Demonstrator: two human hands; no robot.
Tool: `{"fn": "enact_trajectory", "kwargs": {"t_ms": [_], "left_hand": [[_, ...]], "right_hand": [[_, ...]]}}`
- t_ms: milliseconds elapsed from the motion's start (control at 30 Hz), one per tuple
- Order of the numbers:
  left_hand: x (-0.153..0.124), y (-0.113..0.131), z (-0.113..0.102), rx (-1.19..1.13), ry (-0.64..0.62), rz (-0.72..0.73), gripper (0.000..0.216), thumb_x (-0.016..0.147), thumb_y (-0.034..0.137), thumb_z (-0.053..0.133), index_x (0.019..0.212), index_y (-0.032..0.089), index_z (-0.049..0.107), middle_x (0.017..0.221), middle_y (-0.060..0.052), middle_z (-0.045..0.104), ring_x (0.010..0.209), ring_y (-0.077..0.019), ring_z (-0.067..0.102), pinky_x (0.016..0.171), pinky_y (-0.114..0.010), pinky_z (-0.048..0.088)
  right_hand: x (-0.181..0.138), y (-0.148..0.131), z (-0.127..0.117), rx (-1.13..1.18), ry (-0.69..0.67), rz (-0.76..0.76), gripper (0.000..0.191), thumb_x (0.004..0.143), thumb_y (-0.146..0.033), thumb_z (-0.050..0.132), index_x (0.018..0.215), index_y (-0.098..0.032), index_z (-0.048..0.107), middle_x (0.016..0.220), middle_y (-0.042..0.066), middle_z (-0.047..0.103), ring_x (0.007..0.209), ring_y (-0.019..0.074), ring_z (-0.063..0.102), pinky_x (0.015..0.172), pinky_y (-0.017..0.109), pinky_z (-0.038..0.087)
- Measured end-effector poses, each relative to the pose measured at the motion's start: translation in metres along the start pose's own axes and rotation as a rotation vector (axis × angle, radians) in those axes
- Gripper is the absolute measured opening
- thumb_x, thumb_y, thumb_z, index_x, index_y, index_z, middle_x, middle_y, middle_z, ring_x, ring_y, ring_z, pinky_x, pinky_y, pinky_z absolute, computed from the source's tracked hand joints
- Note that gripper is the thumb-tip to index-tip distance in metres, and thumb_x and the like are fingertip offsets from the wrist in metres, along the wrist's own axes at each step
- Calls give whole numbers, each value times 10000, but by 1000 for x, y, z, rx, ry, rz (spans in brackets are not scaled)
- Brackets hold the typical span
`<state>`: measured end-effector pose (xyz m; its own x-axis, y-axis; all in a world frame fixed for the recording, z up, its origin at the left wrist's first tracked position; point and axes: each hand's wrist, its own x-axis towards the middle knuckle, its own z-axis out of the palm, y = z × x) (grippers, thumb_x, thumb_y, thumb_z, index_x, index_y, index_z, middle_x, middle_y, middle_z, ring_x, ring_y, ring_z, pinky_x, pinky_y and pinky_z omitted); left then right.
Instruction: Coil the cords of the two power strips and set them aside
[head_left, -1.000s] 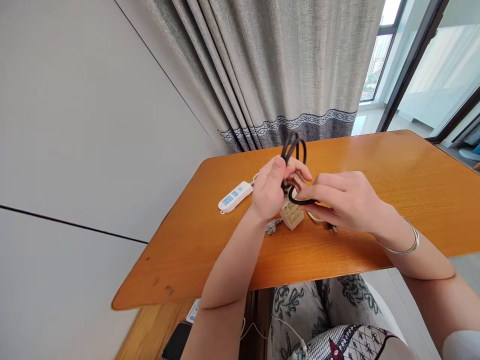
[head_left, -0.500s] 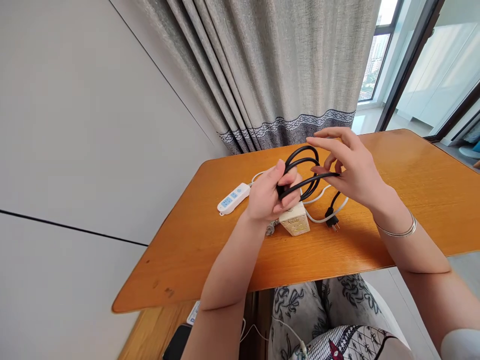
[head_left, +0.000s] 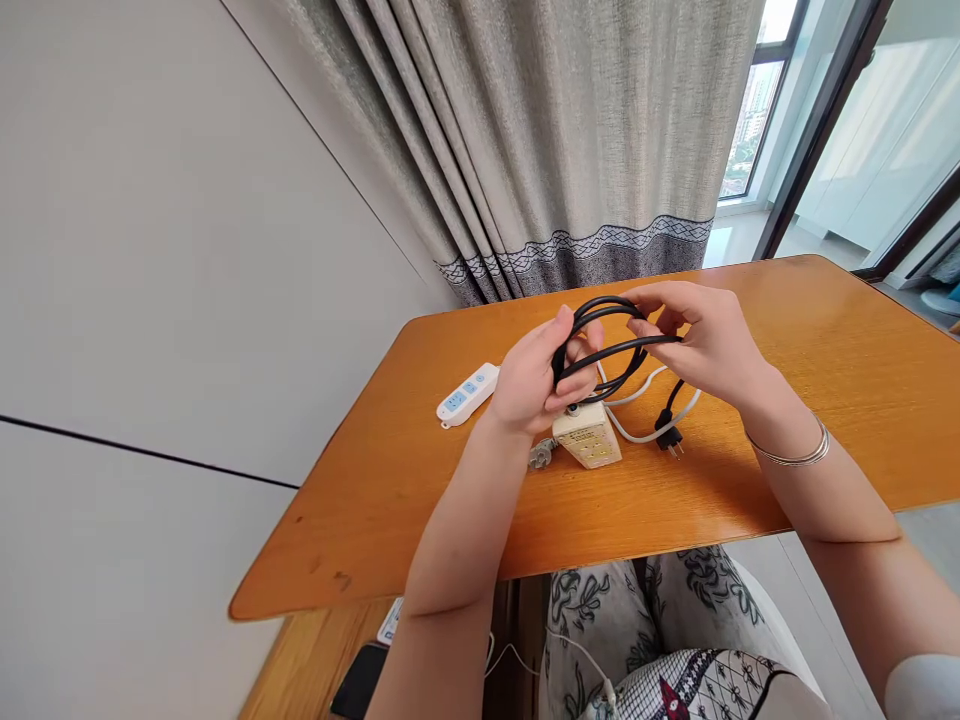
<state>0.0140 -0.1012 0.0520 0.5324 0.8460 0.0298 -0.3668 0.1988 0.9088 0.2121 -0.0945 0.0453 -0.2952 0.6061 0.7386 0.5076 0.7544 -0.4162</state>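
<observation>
My left hand (head_left: 541,372) is closed around one side of a coiled black power cord (head_left: 609,310), held above the table. On the coil's far side, my right hand (head_left: 694,335) pinches the loops with its fingertips, and a strand runs into its palm. The cord's black plug (head_left: 669,432) hangs below my right hand, prongs toward me. Under the coil stands a cream block-shaped power strip (head_left: 589,440), with a grey plug (head_left: 541,455) beside it. A white power strip (head_left: 468,396) with blue sockets lies left of my left hand.
The brown wooden table (head_left: 390,500) has a front edge over my lap. A white cable (head_left: 637,438) curves beneath the cord. A grey curtain (head_left: 585,130) hangs behind the table, and a pale wall (head_left: 150,250) rises at left. Below the table's edge lies a black phone-like object (head_left: 360,682).
My right hand has moved left and slightly down to the coil, and its raised fingers have closed onto the loops. My left hand keeps its hold.
</observation>
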Motion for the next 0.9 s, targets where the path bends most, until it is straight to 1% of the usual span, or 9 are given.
{"fn": "enact_trajectory", "kwargs": {"t_ms": [133, 300, 367, 433, 500, 567, 700, 800, 900], "left_hand": [[1, 1, 3, -5, 26, -14, 470, 1025, 556, 463, 812, 151, 575, 407, 111, 322, 252, -22, 229, 312, -141, 140], [3, 1, 4, -2, 93, 11, 473, 998, 595, 496, 846, 157, 593, 410, 110, 338, 249, -25, 238, 309, -154, 132], [4, 2, 4, -5, 130, 35, 463, 992, 591, 512, 841, 161, 590, 405, 111, 336, 248, -24, 239, 311, -155, 137], [5, 2, 2, -1, 153, 59, 446, 996, 571, 521, 822, 165, 578, 393, 112, 332, 246, -24, 241, 314, -154, 144], [6, 3, 1, 10, 161, 72, 437, 999, 558, 525, 801, 169, 561, 382, 111, 334, 241, -27, 244, 312, -154, 145], [6, 3, 0, 22, 162, 74, 436, 997, 559, 525, 792, 175, 546, 378, 110, 347, 237, -31, 252, 307, -156, 147], [5, 2, 0, 58, 145, 60, 428, 996, 565, 518, 804, 182, 531, 382, 105, 391, 236, -40, 287, 298, -154, 162], [4, 1, 0, 91, 133, 65, 424, 992, 569, 520, 811, 185, 526, 384, 97, 430, 239, -50, 324, 295, -156, 187], [3, 0, 1, 110, 124, 70, 438, 980, 587, 529, 803, 186, 524, 383, 88, 449, 242, -59, 345, 294, -163, 201]], "right_hand": [[2, 3, 1, 18, -11, 23, 238, 967, -344, 598, 1009, -167, 752, 796, 39, 730, 614, 114, 580, 606, 246, 451], [1, 9, 5, -57, 75, -19, 246, 967, -324, 597, 1135, -191, 716, 890, 53, 741, 618, 124, 580, 646, 274, 475], [1, 10, 2, -42, 84, -23, 238, 963, -345, 622, 1123, -194, 714, 895, 54, 733, 613, 121, 564, 637, 275, 474], [1, 10, -3, 28, 5, -40, 260, 934, -394, 685, 1083, -184, 717, 831, 35, 703, 591, 109, 534, 597, 260, 454], [2, 9, -8, 137, -111, -80, 346, 885, -457, 750, 1079, -172, 719, 748, 0, 649, 563, 93, 495, 554, 243, 421], [3, 9, -11, 230, -159, -135, 357, 898, -483, 733, 1070, -171, 731, 696, -21, 603, 557, 86, 472, 545, 236, 401], [3, 7, -8, 251, -71, -240, 276, 997, -413, 614, 987, -187, 771, 676, -7, 595, 611, 100, 499, 604, 250, 420], [3, 5, -4, 200, -28, -269, 274, 997, -412, 614, 986, -198, 786, 686, -1, 596, 631, 106, 511, 621, 253, 431], [2, 3, -4, 160, -23, -278, 294, 1003, -432, 600, 1004, -208, 791, 692, -1, 580, 634, 108, 509, 615, 250, 431]]}}
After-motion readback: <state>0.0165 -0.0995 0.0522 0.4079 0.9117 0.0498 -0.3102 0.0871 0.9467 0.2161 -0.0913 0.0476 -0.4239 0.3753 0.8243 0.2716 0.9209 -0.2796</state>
